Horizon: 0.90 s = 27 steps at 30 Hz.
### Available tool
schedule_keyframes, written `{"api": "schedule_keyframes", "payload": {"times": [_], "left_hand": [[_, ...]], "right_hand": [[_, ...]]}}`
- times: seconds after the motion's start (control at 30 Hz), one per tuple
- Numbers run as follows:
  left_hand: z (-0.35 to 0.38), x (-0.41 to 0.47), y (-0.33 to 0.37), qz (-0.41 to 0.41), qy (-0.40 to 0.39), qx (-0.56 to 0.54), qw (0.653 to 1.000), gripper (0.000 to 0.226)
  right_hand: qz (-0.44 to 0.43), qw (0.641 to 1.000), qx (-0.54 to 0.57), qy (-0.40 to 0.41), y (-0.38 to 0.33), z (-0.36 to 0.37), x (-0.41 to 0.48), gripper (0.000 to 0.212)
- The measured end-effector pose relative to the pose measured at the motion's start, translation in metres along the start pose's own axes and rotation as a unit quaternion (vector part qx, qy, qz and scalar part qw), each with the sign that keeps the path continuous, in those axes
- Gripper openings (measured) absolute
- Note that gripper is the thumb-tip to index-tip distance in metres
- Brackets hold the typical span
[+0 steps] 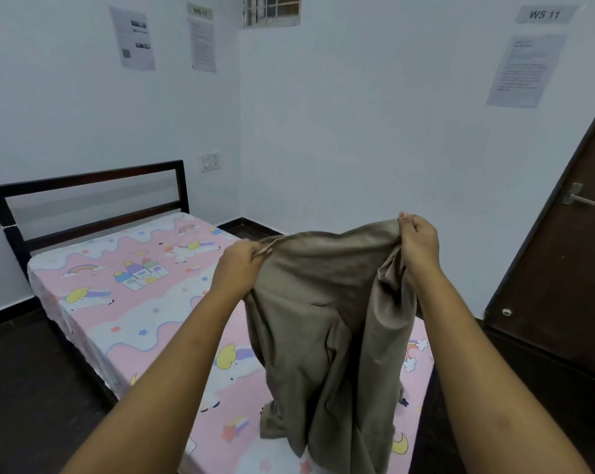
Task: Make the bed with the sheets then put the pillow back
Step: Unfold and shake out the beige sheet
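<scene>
Centre frame, the sheet point(323, 302) is a plain greyish tan with no print at all. Beneath it the mattress cover point(135, 302) is pink with wavy white bands, scattered with white unicorns with yellow wings and purple manes, plus rainbows, a pastel castle, yellow moons and little stars. At left, the headboard point(84, 180) is near-black brown. The walls point(357, 114) are pale bluish white. On the right edge the door point(569, 268) is dark brown with a silver handle point(578, 199). The floor point(32, 388) is dark brown. Top right is a grey sign point(545, 14) with dark letters.

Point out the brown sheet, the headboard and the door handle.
brown sheet point(323, 302), head view, middle of the hanging cloth.
headboard point(84, 178), head view, top rail.
door handle point(581, 199), head view, lever.
</scene>
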<state>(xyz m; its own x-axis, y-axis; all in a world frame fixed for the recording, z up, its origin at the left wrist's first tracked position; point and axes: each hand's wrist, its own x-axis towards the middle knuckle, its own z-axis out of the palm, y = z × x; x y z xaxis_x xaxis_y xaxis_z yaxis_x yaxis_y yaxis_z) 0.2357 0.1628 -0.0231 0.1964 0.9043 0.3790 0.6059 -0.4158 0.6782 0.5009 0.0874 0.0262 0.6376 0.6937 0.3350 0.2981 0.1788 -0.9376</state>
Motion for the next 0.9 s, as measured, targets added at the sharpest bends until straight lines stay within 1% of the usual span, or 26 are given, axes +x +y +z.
{"api": "schedule_keyframes", "payload": {"times": [0.07, 0.1, 0.13, 0.17, 0.2, 0.23, 0.27, 0.3, 0.33, 0.37, 0.4, 0.47, 0.57, 0.63, 0.7, 0.77, 0.8, 0.87, 0.9], "left_hand": [[-0.005, 0.006, 0.013, 0.048, 0.051, -0.022, 0.997, 0.017], [-0.006, 0.008, 0.021, 0.068, 0.061, -0.025, 0.995, 0.019], [-0.006, 0.010, 0.030, 0.088, 0.066, -0.024, 0.994, 0.020], [-0.005, 0.010, 0.040, 0.110, 0.065, -0.016, 0.992, 0.020], [-0.004, 0.011, 0.051, 0.136, 0.057, -0.009, 0.989, 0.022], [-0.003, 0.011, 0.062, 0.161, 0.043, -0.005, 0.986, 0.026], [-0.002, 0.011, 0.071, 0.184, 0.022, 0.000, 0.983, 0.030], [-0.002, 0.009, 0.077, 0.202, 0.004, 0.010, 0.979, 0.033], [-0.002, 0.008, 0.079, 0.216, -0.007, 0.023, 0.976, 0.033], [-0.003, 0.007, 0.075, 0.226, -0.012, 0.037, 0.973, 0.033], [-0.005, 0.007, 0.069, 0.234, -0.015, 0.047, 0.971, 0.032], [-0.006, 0.006, 0.051, 0.233, -0.022, 0.062, 0.970, 0.029], [-0.001, 0.003, 0.026, 0.175, -0.051, 0.102, 0.978, 0.035], [0.003, -0.001, 0.015, 0.124, -0.096, 0.125, 0.980, 0.028], [0.005, -0.007, 0.007, 0.089, -0.103, 0.075, 0.988, 0.015], [0.006, -0.010, 0.008, 0.072, -0.075, -0.023, 0.994, 0.004], [0.008, -0.012, 0.013, 0.068, -0.074, -0.078, 0.992, 0.002], [0.014, -0.014, 0.027, 0.064, -0.117, -0.178, 0.975, 0.008], [0.019, -0.016, 0.032, 0.064, -0.150, -0.228, 0.960, 0.013]], "right_hand": [[-0.021, 0.996, -0.054, -0.060, -0.002, 0.007, -0.007, 0.021], [-0.028, 0.989, -0.091, -0.116, -0.005, 0.011, -0.013, 0.016], [-0.031, 0.975, -0.121, -0.181, -0.009, 0.017, -0.021, 0.022], [-0.031, 0.959, -0.133, -0.248, -0.014, 0.025, -0.031, 0.033], [-0.038, 0.943, -0.146, -0.297, -0.017, 0.036, -0.039, 0.042], [-0.055, 0.931, -0.161, -0.323, -0.018, 0.045, -0.047, 0.045], [-0.081, 0.922, -0.175, -0.335, -0.017, 0.055, -0.051, 0.042], [-0.102, 0.920, -0.179, -0.334, -0.014, 0.062, -0.052, 0.030], [-0.107, 0.924, -0.173, -0.325, -0.014, 0.065, -0.052, 0.014], [-0.103, 0.928, -0.167, -0.317, -0.013, 0.063, -0.048, 0.008], [-0.098, 0.931, -0.170, -0.308, -0.011, 0.060, -0.044, 0.014], [-0.092, 0.931, -0.190, -0.299, -0.008, 0.051, -0.035, 0.018], [-0.075, 0.939, -0.173, -0.288, -0.007, 0.040, -0.026, 0.021], [-0.050, 0.954, -0.121, -0.270, -0.010, 0.036, -0.022, 0.023], [-0.033, 0.957, -0.088, -0.274, -0.016, 0.030, -0.020, 0.023], [-0.037, 0.946, -0.084, -0.311, -0.021, 0.028, -0.022, 0.022], [-0.039, 0.939, -0.082, -0.332, -0.022, 0.029, -0.024, 0.020], [-0.035, 0.926, -0.061, -0.371, -0.023, 0.034, -0.030, 0.016], [-0.028, 0.920, -0.047, -0.388, -0.023, 0.037, -0.032, 0.014]]}}
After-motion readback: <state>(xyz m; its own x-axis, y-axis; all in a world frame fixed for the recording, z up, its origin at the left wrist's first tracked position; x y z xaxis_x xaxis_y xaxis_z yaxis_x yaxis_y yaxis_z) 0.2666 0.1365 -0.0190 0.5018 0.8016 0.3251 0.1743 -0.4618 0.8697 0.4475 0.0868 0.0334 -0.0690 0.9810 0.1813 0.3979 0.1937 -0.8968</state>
